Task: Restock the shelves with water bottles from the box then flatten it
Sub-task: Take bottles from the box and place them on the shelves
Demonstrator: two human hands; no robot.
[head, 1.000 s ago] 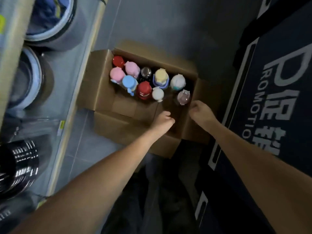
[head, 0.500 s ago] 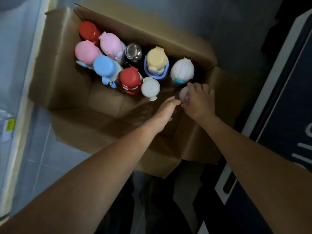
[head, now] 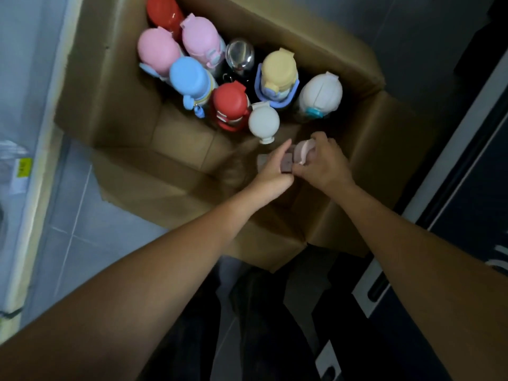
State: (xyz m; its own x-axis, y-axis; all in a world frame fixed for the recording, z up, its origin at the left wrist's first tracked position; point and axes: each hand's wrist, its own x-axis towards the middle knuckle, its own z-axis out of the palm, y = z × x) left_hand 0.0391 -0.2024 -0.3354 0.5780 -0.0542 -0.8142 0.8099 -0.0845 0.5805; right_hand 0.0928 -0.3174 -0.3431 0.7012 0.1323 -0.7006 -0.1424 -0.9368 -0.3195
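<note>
On grey tiles (head: 82, 229) (beside shelving (head: 46, 149)), open box (head: 110, 92)

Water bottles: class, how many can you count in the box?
10. Nine stand at the box's far end: two red, two pink, one blue, one silver, one yellow, two white. Left hand and right hand hold the tenth, pale pink. Others may hide underneath.

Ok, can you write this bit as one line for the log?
stage: restocking | right hand: grips pink bottle | left hand: touches its side | other bottles: upright in box | box: not yet flattened
</note>
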